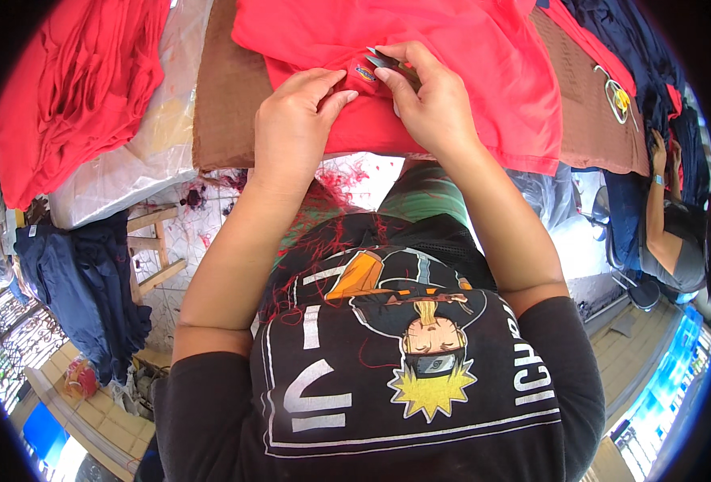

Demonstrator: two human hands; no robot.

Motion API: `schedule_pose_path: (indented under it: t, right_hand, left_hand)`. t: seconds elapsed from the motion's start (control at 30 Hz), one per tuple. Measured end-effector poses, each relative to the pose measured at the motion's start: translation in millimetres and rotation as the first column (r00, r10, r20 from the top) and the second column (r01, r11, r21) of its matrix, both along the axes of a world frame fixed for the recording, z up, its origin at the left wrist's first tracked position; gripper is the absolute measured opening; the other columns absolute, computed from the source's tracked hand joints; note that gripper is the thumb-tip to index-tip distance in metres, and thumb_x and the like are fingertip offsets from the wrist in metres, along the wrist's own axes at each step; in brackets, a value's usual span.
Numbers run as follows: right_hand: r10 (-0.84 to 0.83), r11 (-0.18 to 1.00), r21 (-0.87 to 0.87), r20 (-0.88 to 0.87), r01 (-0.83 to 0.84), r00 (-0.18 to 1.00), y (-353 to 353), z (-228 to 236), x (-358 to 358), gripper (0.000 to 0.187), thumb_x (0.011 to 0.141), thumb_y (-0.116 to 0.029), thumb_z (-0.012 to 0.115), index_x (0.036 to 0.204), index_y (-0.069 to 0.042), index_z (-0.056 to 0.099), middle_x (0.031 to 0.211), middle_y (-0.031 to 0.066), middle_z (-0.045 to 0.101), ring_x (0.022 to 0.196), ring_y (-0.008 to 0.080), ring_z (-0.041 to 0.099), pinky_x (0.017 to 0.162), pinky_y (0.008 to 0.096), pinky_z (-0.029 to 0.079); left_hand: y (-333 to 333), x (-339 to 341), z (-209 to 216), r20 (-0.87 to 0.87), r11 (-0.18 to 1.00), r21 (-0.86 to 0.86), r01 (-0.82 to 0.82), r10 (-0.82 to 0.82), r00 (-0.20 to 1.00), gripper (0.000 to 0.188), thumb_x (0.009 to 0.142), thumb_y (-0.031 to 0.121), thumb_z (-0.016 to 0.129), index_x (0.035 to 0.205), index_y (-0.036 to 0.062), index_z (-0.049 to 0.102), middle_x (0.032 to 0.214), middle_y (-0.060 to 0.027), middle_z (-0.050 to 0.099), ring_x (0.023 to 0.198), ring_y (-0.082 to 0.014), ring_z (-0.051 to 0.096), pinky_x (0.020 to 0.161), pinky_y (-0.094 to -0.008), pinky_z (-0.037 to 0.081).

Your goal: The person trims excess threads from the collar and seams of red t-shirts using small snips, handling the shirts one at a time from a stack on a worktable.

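A bright red garment (492,96) lies spread before me, with a small oval patch (364,73) sewn on it. My left hand (293,116) pinches the red cloth just left of the patch, thumb and forefinger close together. To the right of the patch, my right hand (437,100) grips small metal thread snips (383,59) between thumb and fingers. Their pointed blades lie just above and beside the patch. Whether the tips touch the cloth I cannot tell.
The garment rests on a brown-covered table (227,104). Red clothes (78,88) are heaped at left, above a hanging navy garment (86,281). A yellow-and-white thread bundle (617,98) sits at right. Farther right, another person's arm (655,201) reaches toward dark cloth. Loose red threads cover my lap.
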State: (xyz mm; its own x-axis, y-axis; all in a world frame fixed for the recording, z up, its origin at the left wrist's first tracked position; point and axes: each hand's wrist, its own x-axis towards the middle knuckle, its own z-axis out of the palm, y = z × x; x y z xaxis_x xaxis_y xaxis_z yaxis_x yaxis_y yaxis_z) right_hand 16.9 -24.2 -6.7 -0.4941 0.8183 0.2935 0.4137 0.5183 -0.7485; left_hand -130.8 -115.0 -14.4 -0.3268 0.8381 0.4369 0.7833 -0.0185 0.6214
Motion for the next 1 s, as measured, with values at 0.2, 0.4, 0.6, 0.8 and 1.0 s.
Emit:
schedule_pose_path:
  t: [0.2, 0.4, 0.6, 0.8, 1.0]
  right_hand:
    - [0.07, 0.996, -0.04, -0.173, -0.078, 0.982, -4, -8, -3, 0.018, 0.086, -0.015, 0.066, 0.102, -0.007, 0.064, 0.089, 0.0137, 0.069, 0.079, 0.0292, 0.067, 0.068, 0.0354, 0.051]
    - [0.05, 0.979, -0.192, -0.123, -0.073, 0.991, -2, -7, -1, 0.017, 0.087, -0.014, 0.066, 0.103, -0.007, 0.064, 0.087, 0.0135, 0.069, 0.074, 0.0242, 0.067, 0.066, 0.0324, 0.05]
    - [0.05, 0.969, -0.234, -0.134, -0.08, 0.99, -2, -7, 3, 0.018, 0.087, -0.014, 0.066, 0.104, -0.007, 0.064, 0.084, 0.0125, 0.069, 0.073, 0.0233, 0.066, 0.066, 0.0324, 0.05]
    - [0.067, 0.985, -0.151, -0.134, -0.087, 0.989, -1, -7, 0, 0.017, 0.088, -0.014, 0.066, 0.103, -0.007, 0.064, 0.084, 0.0121, 0.069, 0.073, 0.0238, 0.066, 0.067, 0.0327, 0.05]
    - [0.119, 0.99, -0.048, -0.196, -0.131, 0.973, -2, -12, -4, 0.016, 0.087, -0.015, 0.066, 0.102, -0.008, 0.064, 0.085, 0.0111, 0.069, 0.074, 0.0243, 0.067, 0.066, 0.033, 0.051]
  left_hand:
    - [5, -1, -2, -0.088, 1.0, -0.001, -0.017, 0.017, 0.996, 0.016, 0.084, 0.014, 0.07, 0.096, 0.0031, 0.072, 0.096, -0.0113, 0.071, 0.081, -0.0166, 0.069, 0.074, -0.0273, 0.053]
    - [8, -17, 11, 0.498, 0.968, -0.23, 0.097, 0.032, 0.867, 0.02, 0.093, 0.016, 0.061, 0.097, -0.0009, 0.07, 0.093, -0.0078, 0.072, 0.082, -0.0101, 0.067, 0.075, -0.0264, 0.052]
    - [-26, -68, 53, 0.669, 0.689, -0.452, 0.567, -0.158, 0.726, 0.022, 0.091, 0.019, 0.065, 0.099, -0.0012, 0.069, 0.095, -0.008, 0.071, 0.082, -0.0125, 0.066, 0.073, -0.0271, 0.052]
    - [-18, -34, 61, 0.104, 0.887, -0.383, 0.26, -0.238, 0.966, 0.019, 0.085, 0.018, 0.07, 0.096, 0.0025, 0.07, 0.091, -0.0085, 0.07, 0.075, -0.0157, 0.066, 0.07, -0.0282, 0.052]
    - [13, -17, 11, 0.124, 0.976, -0.19, 0.104, -0.082, 0.989, 0.017, 0.085, 0.017, 0.069, 0.094, 0.0027, 0.07, 0.092, -0.011, 0.069, 0.077, -0.0211, 0.066, 0.073, -0.0303, 0.052]
